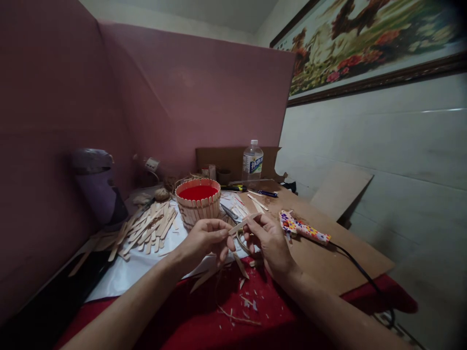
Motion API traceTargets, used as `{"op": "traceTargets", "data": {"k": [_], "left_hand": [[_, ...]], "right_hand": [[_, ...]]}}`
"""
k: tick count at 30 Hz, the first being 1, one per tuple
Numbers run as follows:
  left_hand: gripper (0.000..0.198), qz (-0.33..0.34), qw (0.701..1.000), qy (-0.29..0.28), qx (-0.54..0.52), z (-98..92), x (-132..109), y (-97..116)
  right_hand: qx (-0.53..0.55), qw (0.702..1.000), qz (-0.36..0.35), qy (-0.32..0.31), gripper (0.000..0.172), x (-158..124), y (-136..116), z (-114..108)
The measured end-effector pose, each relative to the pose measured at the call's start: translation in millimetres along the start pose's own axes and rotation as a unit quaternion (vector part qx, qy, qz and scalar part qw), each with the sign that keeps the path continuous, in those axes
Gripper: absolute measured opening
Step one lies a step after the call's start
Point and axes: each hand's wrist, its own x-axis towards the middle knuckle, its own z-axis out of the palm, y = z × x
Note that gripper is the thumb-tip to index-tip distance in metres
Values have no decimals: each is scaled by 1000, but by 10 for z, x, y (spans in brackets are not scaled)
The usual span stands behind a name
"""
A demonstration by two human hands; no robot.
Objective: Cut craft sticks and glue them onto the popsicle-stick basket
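Between my two hands a pale wooden craft stick is held up, tilted with its right end higher. My left hand pinches its left end between thumb and fingers. The right end is in the grip of my right hand. Just behind my left hand stands a round bucket with a red inside, its outer wall lined with upright craft sticks. A ring-shaped roll, perhaps tape, lies partly hidden behind my fingers. Loose sticks and shavings lie below my hands on the red cloth.
At left a heap of craft sticks lies near a twine ball. A flower-patterned glue gun with a black cord rests on cardboard at right. Behind are a plastic bottle, a yellow-black cutter and a pen.
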Motion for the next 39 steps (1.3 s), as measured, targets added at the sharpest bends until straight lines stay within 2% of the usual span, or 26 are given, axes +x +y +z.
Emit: {"op": "traceTargets", "data": {"k": [6, 12, 19, 22, 25, 30, 36, 39], "left_hand": [[16, -3, 997, 71, 17, -7, 11, 23], [26, -34, 990, 66, 117, 46, -13, 23], [35, -22, 987, 93, 133, 63, -10, 29], [38, -49, 994, 58, 74, 62, -22, 30], [29, -66, 998, -2, -2, 43, -31, 26], [22, -43, 999, -3, -27, 1, -18, 13], [19, -45, 998, -39, -16, 20, -23, 18], [15, -50, 998, -29, -30, 27, -34, 25]], "right_hand": [[-6, 1000, 11, 28, 26, -11, -8, 9], [-46, 999, 15, 9, 25, -31, -32, 12], [11, 1000, -18, -19, 25, -26, -16, 14], [11, 999, -26, -24, 24, -35, -20, 20], [-11, 999, -19, -47, 21, -50, -40, 26], [-7, 996, -3, -84, 29, -51, -54, 31], [-34, 999, -2, -22, 29, -12, 9, -6], [-46, 999, -2, 0, 31, -1, 22, -17]]}}
